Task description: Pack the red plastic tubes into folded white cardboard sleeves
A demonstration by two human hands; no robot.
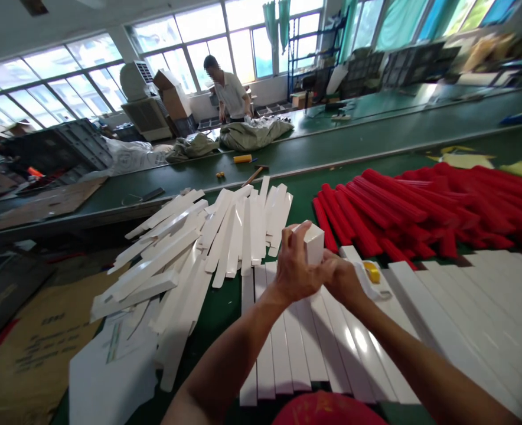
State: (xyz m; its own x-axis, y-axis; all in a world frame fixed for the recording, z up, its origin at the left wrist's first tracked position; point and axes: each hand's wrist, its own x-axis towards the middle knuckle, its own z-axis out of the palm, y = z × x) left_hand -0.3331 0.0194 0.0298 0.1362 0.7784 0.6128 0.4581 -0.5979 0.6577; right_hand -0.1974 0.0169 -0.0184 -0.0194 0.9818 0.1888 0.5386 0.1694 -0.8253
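Observation:
A long white carton (pixel 315 243) is held up in front of me, its closed square end facing up. My left hand (pixel 295 265) wraps round its left side, with the fingers over the upper edge. Close against it, my right hand (pixel 338 276) has its fingers closed at the carton's lower right side, partly hidden. Below my hands, flat white cartons (pixel 283 354) lie side by side in a row. A white tape dispenser with a yellow part (pixel 371 273) rests on them just right of my right hand.
Loose flat white cartons (pixel 229 236) are fanned out on the left. Red ribbed rods (pixel 389 206) are heaped at the right. Behind runs another green bench (pixel 354 139) with a yellow-handled object (pixel 242 159). Across it stands a person (pixel 232 94) beside grey sacks (pixel 252 134).

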